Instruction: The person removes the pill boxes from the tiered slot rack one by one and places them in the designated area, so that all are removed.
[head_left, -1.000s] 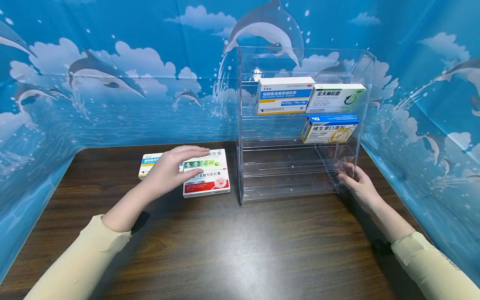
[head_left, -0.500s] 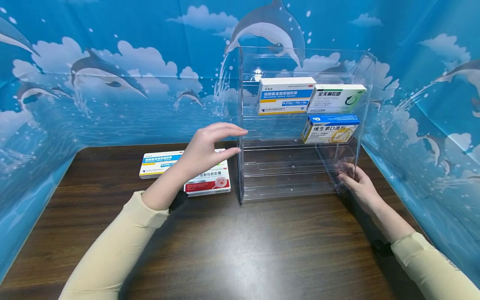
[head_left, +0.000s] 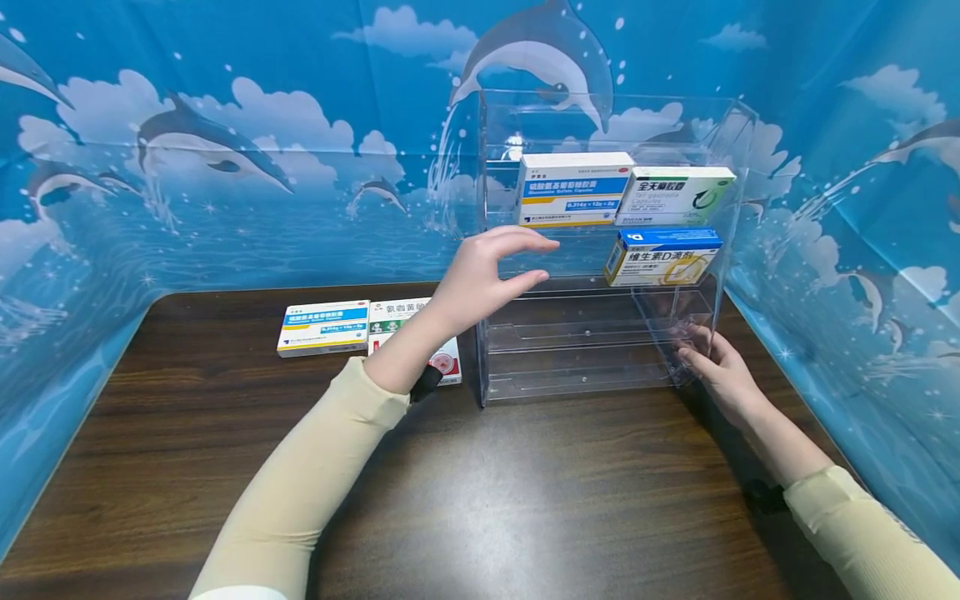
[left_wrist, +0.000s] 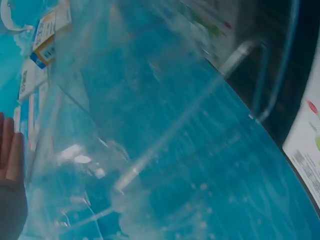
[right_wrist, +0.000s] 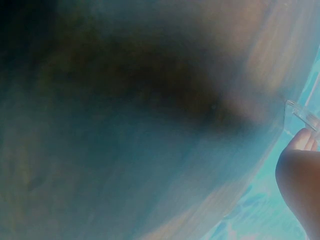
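Fingers of the left hand curve apart from the thumb in a wide C, holding nothing, before the left part of a clear plastic tiered display rack. At its lower right side the right hand grips the edge, thumb in front, other fingers partly hidden. Three cartons are on the rack: above, a white, blue and yellow box reading 硫酸氨基葡萄糖胶囊, "Glucosamine Sulfate Capsules" and "0.314g", beside a white-and-green box marked 全天麻胶囊; one tier lower, at the right, a blue, white and yellow box reads 维生素D滴剂. Three more lie left of the rack on the dark wood-grain table: a flat carton with the same glucosamine label (the only title seen twice), a white carton with a green strip whose title is cut off after 氨咖黄敏, and a white-and-red carton. Across those last two runs the left forearm, in a pale yellow sleeve, covering the red one's title and the line between them. Both wrist views are hazy; smaller print is illegible.
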